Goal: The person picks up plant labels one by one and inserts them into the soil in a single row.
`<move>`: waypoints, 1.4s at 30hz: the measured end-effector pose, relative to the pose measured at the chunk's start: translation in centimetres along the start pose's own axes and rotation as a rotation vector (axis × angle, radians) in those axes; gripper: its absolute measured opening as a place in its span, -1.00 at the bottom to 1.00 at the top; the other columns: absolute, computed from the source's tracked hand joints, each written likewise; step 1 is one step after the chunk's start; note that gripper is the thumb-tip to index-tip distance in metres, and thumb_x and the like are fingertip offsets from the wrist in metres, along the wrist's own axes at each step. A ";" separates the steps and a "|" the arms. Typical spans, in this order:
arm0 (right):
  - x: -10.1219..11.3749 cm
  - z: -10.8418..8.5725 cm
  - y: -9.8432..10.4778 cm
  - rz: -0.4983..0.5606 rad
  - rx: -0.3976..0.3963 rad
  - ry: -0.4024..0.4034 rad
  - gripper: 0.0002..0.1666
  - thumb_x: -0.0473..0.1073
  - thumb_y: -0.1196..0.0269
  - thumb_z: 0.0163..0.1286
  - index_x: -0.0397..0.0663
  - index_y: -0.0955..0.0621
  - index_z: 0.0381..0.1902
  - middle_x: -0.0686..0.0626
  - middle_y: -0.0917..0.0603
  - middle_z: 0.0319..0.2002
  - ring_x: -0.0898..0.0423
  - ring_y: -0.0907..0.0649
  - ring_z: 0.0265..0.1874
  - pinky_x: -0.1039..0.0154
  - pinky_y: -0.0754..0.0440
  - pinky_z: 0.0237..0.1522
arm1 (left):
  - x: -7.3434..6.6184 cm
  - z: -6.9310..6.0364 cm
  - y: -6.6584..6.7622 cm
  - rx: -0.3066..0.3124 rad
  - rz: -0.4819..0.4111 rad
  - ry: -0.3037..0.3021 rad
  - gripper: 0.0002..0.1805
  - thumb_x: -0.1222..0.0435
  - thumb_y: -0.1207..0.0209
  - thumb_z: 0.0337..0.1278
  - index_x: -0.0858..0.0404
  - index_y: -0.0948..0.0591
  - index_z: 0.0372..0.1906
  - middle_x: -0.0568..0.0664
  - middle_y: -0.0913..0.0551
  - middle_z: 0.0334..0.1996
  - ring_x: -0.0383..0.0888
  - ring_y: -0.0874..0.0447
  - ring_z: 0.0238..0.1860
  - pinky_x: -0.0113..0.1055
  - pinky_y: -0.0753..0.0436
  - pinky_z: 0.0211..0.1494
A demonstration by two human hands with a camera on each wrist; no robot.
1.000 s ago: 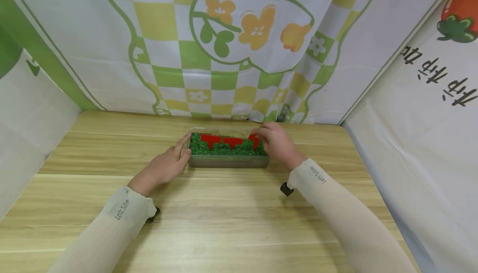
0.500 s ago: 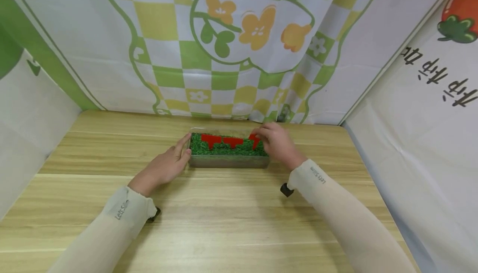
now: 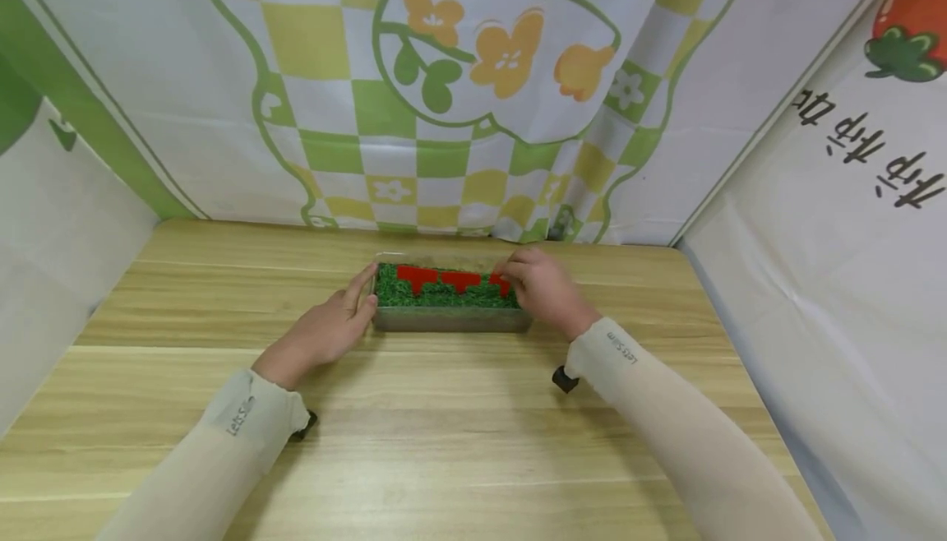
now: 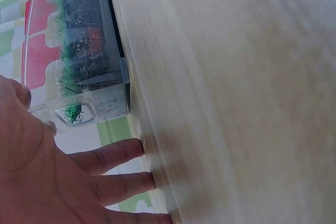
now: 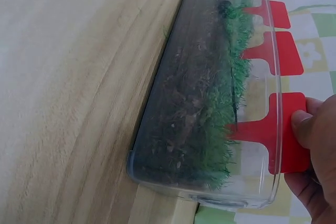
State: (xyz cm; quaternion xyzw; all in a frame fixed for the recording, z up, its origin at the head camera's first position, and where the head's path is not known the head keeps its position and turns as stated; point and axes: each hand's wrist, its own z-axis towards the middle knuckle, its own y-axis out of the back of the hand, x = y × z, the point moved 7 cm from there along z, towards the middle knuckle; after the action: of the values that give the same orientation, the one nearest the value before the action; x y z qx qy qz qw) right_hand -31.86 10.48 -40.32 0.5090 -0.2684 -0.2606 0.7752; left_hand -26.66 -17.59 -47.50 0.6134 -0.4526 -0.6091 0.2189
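Observation:
A clear plastic box (image 3: 453,321) filled with dark soil and green grass stands near the table's back edge. Three red T-shaped plant labels stick up from the grass: one on the left (image 3: 418,276), one in the middle (image 3: 460,279) and one on the right (image 5: 291,129). My right hand (image 3: 547,290) pinches the right label by its wide top between thumb and fingers; its stem reaches down into the grass. At the box's left end, my left hand (image 3: 318,331) touches the side with thumb and forefinger apart. Its other fingers stretch down to the tabletop in the left wrist view.
The box stands on a wooden table (image 3: 444,434). Close behind it hangs a checked green and yellow cloth (image 3: 385,146). White printed panels (image 3: 836,294) border the table on both sides.
My right hand has moved slightly down, and the right label's top sits lower, nearer the grass. My left hand has stayed against the box's left end.

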 end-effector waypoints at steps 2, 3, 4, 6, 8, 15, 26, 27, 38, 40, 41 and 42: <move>-0.1 0.0 -0.2 0.012 0.001 -0.018 -0.76 -0.36 -0.22 0.43 -0.06 -0.77 -0.07 -0.02 -0.73 -0.21 0.00 -0.66 -0.14 0.12 -0.67 -0.05 | 0.0 0.0 0.0 0.005 -0.005 0.000 -0.29 -0.16 0.50 0.57 -0.12 0.39 0.62 0.44 -0.18 0.48 0.51 -0.14 0.43 0.42 -0.24 0.36; -0.2 0.0 -0.2 0.017 -0.002 -0.029 -0.77 -0.33 -0.23 0.45 -0.06 -0.76 -0.07 -0.02 -0.73 -0.21 0.00 -0.66 -0.15 0.12 -0.67 -0.05 | 0.0 0.0 0.0 0.007 -0.005 -0.001 -0.29 -0.16 0.50 0.56 -0.12 0.39 0.61 0.43 -0.18 0.48 0.51 -0.14 0.43 0.42 -0.24 0.36; -0.3 0.0 -0.2 0.022 -0.006 -0.035 -0.78 -0.31 -0.23 0.46 -0.06 -0.76 -0.06 -0.02 -0.73 -0.21 0.01 -0.66 -0.15 0.12 -0.66 -0.05 | 0.1 0.0 -0.1 0.007 -0.006 0.000 -0.29 -0.17 0.50 0.56 -0.13 0.40 0.61 0.43 -0.18 0.48 0.51 -0.14 0.43 0.42 -0.23 0.36; -0.3 0.0 -0.2 0.025 -0.011 -0.039 -0.79 -0.27 -0.22 0.47 -0.06 -0.76 -0.07 -0.02 -0.73 -0.21 0.01 -0.66 -0.16 0.13 -0.66 -0.05 | 0.1 0.0 -0.1 0.007 -0.004 0.001 -0.29 -0.17 0.51 0.56 -0.14 0.40 0.61 0.43 -0.18 0.48 0.50 -0.14 0.43 0.42 -0.23 0.37; -0.2 0.1 -0.2 0.026 -0.010 -0.034 -0.80 -0.27 -0.23 0.47 -0.07 -0.76 -0.07 -0.02 -0.73 -0.21 0.01 -0.66 -0.16 0.13 -0.66 -0.05 | 0.3 0.0 -0.1 0.006 0.001 0.003 -0.30 -0.17 0.51 0.56 -0.14 0.41 0.61 0.43 -0.18 0.48 0.51 -0.14 0.43 0.42 -0.23 0.37; -0.5 -0.2 -0.2 0.032 0.003 -0.062 -0.79 -0.27 -0.22 0.48 -0.07 -0.74 -0.04 -0.01 -0.71 -0.22 0.02 -0.66 -0.17 0.14 -0.66 -0.04 | 0.2 0.1 -0.1 0.011 -0.009 0.001 -0.29 -0.18 0.51 0.55 -0.15 0.41 0.61 0.41 -0.15 0.50 0.50 -0.11 0.45 0.43 -0.20 0.38; -0.6 -0.5 0.0 0.043 0.015 -0.082 -0.72 -0.20 -0.21 0.50 -0.08 -0.70 0.08 -0.02 -0.69 -0.20 0.02 -0.64 -0.17 0.12 -0.65 -0.06 | 0.2 -0.1 0.1 0.009 -0.011 0.007 -0.29 -0.16 0.50 0.56 -0.13 0.40 0.61 0.43 -0.18 0.48 0.52 -0.13 0.43 0.43 -0.20 0.38; -0.5 -0.5 0.0 0.042 0.014 -0.080 -0.72 -0.20 -0.21 0.50 -0.08 -0.70 0.09 -0.02 -0.69 -0.19 0.02 -0.64 -0.17 0.12 -0.65 -0.07 | 0.3 -0.1 0.1 0.009 -0.011 0.009 -0.29 -0.16 0.50 0.56 -0.13 0.39 0.61 0.44 -0.17 0.48 0.53 -0.13 0.42 0.43 -0.20 0.38; -1.5 -1.2 0.1 0.101 0.014 -0.141 -0.66 -0.12 -0.13 0.56 -0.07 -0.63 0.18 -0.04 -0.65 -0.02 0.01 -0.63 -0.08 0.06 -0.63 0.02 | 0.5 -0.3 0.1 0.006 -0.009 0.016 -0.29 -0.17 0.51 0.56 -0.13 0.39 0.61 0.44 -0.13 0.50 0.51 -0.11 0.44 0.41 -0.20 0.39; -2.1 -1.5 0.3 0.122 0.008 -0.172 -0.64 -0.10 -0.06 0.60 -0.09 -0.61 0.20 -0.07 -0.64 0.04 -0.03 -0.62 0.01 0.00 -0.59 0.11 | 0.4 -0.2 0.1 0.005 -0.011 0.012 -0.29 -0.17 0.51 0.56 -0.12 0.40 0.61 0.42 -0.12 0.51 0.50 -0.10 0.45 0.41 -0.20 0.39; -2.4 -1.7 0.3 0.131 0.002 -0.183 -0.62 -0.09 -0.03 0.62 -0.10 -0.60 0.22 -0.09 -0.63 0.08 -0.06 -0.60 0.07 -0.03 -0.57 0.16 | 0.4 -0.1 0.2 0.005 -0.009 0.010 -0.29 -0.17 0.51 0.56 -0.12 0.40 0.61 0.42 -0.12 0.51 0.50 -0.11 0.45 0.40 -0.20 0.40; -2.7 -1.8 0.4 0.135 -0.001 -0.195 -0.60 -0.07 0.00 0.63 -0.10 -0.58 0.24 -0.11 -0.62 0.12 -0.08 -0.59 0.11 -0.05 -0.55 0.20 | 0.4 0.0 0.2 0.005 -0.008 0.006 -0.29 -0.17 0.51 0.56 -0.12 0.40 0.61 0.41 -0.14 0.50 0.49 -0.11 0.45 0.40 -0.20 0.40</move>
State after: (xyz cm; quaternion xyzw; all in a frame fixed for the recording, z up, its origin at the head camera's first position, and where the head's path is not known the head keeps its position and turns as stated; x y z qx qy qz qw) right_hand -32.53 13.64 -41.01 0.4617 -0.3762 -0.2562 0.7614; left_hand -26.75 -18.03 -47.54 0.6178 -0.4510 -0.6068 0.2162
